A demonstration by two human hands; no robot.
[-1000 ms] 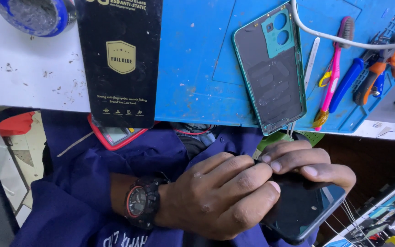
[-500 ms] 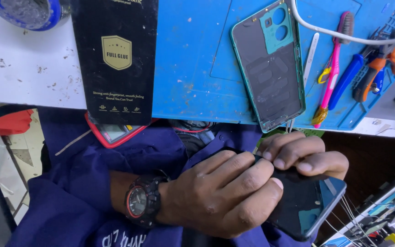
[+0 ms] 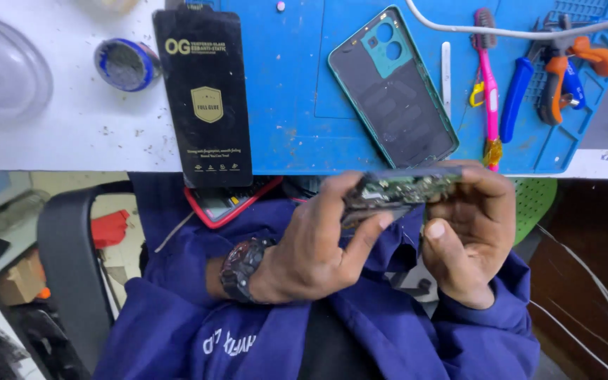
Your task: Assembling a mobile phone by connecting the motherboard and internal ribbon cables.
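Observation:
Both my hands hold an opened phone (image 3: 399,188) edge-on above my lap, its circuit board facing up toward me. My left hand (image 3: 318,243), with a dark wristwatch (image 3: 242,267) on the wrist, grips the phone's left end with fingers curled over it. My right hand (image 3: 467,232) holds the right end, thumb pointing up. The phone's teal back cover (image 3: 392,88) lies inside-up on the blue work mat (image 3: 297,105), just beyond my hands.
A black screen-protector packet (image 3: 204,98) overhangs the table edge. A red-cased phone (image 3: 230,203) lies under it on my lap. A pink brush (image 3: 489,77), blue and orange tools (image 3: 550,77), a white cable (image 3: 522,32) and a round tin (image 3: 124,65) sit on the table. A chair arm (image 3: 72,260) is at left.
The phone was lying screen-up low in my hands; now it is lifted and turned edge-on with its circuit board showing. The camera view has moved closer.

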